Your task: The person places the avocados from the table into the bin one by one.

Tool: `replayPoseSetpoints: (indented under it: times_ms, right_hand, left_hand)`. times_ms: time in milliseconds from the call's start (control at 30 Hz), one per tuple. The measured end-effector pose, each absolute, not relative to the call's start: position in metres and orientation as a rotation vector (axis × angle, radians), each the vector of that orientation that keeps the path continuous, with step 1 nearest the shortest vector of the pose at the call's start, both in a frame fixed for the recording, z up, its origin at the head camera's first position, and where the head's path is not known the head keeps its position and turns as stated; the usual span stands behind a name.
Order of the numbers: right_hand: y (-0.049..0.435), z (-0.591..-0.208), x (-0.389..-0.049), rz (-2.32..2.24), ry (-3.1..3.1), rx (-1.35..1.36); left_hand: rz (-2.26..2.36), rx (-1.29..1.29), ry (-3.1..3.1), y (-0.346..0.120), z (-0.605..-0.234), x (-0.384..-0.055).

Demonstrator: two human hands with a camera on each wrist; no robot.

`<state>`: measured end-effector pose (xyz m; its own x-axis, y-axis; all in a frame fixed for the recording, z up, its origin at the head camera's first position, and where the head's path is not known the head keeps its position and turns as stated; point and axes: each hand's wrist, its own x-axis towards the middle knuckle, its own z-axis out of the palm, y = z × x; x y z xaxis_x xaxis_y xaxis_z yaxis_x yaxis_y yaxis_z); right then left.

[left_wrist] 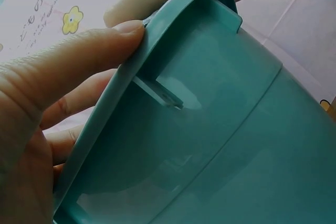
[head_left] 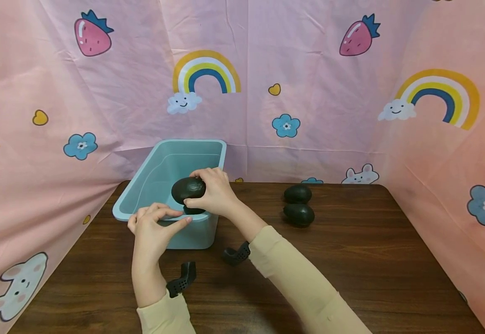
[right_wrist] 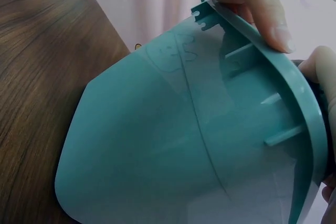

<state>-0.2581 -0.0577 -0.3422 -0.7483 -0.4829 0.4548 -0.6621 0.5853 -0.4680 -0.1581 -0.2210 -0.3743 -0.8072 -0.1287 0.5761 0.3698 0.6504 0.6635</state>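
Observation:
In the head view my right hand (head_left: 215, 190) holds a dark avocado (head_left: 187, 189) over the front of a blue-green plastic bin (head_left: 194, 234), thumb below and fingers on top. Just under it, behind the front rim, part of another dark, rounded thing (head_left: 194, 210) shows. My left hand (head_left: 152, 229) grips the bin's front rim. The left wrist view has its thumb (left_wrist: 100, 45) against the rim's outer side and the other fingers behind, on the inner side. Seen from the right wrist, the rim (right_wrist: 307, 103) hides most of what my right hand holds.
Two more dark avocados, a farther one (head_left: 298, 194) and a nearer one (head_left: 299, 215), lie close together on the brown wooden table (head_left: 351, 260), right of the bin. A patterned pink cloth (head_left: 267, 60) hangs behind and at both sides. Black camera mounts (head_left: 236, 254) jut from both wrists.

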Motion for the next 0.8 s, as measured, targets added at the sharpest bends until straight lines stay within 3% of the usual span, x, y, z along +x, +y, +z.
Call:
replayPoseSetpoints:
  times_ms: [800]
  right_hand:
    - [-0.0659, -0.3442, -0.2649, 0.827, -2.713, 0.921]
  left_hand:
    - [-1.093, -0.193, -2.268, -0.2203, -0.3730, -0.1584]
